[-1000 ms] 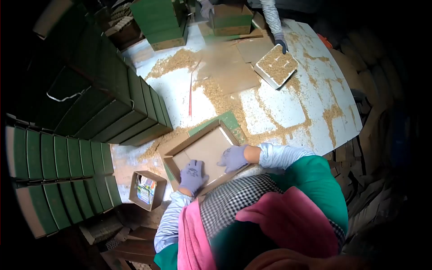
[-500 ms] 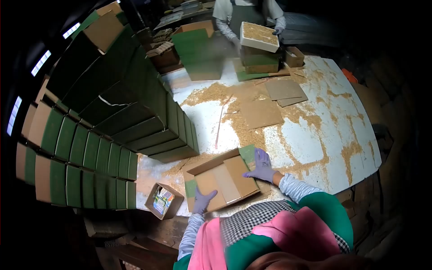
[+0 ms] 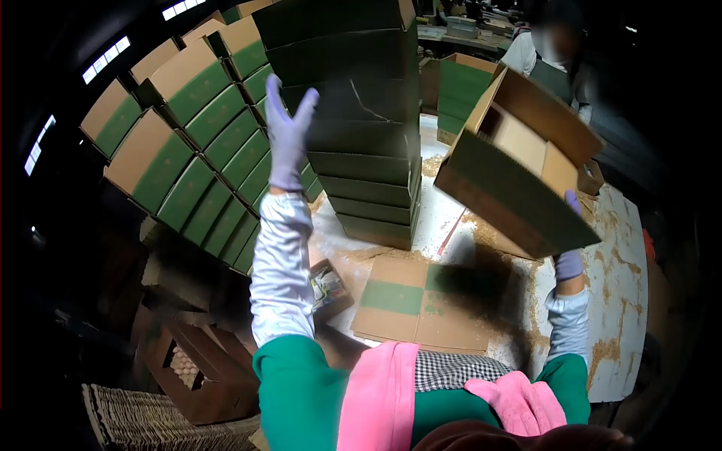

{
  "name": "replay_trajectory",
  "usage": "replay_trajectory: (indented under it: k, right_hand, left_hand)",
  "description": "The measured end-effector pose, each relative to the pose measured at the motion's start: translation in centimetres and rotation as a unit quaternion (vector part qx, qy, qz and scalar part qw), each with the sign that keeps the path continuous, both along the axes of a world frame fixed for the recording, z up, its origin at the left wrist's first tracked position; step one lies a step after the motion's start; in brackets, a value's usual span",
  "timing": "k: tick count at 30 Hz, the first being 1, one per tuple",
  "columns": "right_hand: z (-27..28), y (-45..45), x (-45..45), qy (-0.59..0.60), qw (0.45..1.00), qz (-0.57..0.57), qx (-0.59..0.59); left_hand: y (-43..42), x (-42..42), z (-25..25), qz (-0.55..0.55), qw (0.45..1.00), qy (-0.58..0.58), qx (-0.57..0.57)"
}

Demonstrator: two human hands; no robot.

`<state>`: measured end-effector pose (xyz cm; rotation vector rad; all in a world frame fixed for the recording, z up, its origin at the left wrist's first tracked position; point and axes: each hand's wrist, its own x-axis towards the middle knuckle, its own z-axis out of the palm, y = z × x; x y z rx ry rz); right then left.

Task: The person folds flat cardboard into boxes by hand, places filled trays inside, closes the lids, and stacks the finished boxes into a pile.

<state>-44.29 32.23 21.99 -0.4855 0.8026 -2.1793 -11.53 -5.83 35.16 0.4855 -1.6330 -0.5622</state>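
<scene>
My left hand (image 3: 289,139), in a lilac glove, is raised with thumb and fingers spread and holds nothing. It is in front of a tall stack of dark green boxes (image 3: 353,135); I cannot tell whether it touches them. My right hand (image 3: 569,264), gloved alike, grips the lower right end of an open cardboard box (image 3: 511,195), partly hidden behind it. This box is held tilted above the table, its green outer wall towards me and brown flaps inside. Below it lies flat folded cardboard (image 3: 387,301) with green bands.
Rows of green and brown boxes (image 3: 195,120) stand at the left. A small carton (image 3: 331,289) with packets sits at the table (image 3: 617,301) edge. Sawdust-like bits cover parts of the table. Across it is a co-worker (image 3: 553,64). A tray stack (image 3: 162,421) stands lower left.
The open box has risen off the table, now in my right hand alone. My left hand has let go and moved up to the tall stack. The view has turned left.
</scene>
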Motion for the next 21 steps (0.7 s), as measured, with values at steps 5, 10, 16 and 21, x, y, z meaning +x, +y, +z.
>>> replay_trajectory:
  k: [5,10,16,21]
  right_hand:
    - [20.9,-10.2,-1.4,0.260,0.961,-0.088,-0.009]
    - [29.0,-21.3,-0.1,0.387,0.914,-0.121,0.031]
    - [31.5,-33.0,-0.4,0.483,0.866,-0.127,0.041]
    - [28.4,-38.0,-2.3,0.515,0.848,-0.126,0.012]
  left_hand:
    - [-17.2,-1.4,8.2,-0.211,0.977,-0.006,-0.034]
    - [-17.8,-4.5,6.7,-0.237,0.958,0.080,0.141]
    - [-16.4,-3.8,6.6,-0.137,0.990,0.036,-0.024]
    - [-16.1,-3.1,6.1,-0.304,0.951,0.053,0.015]
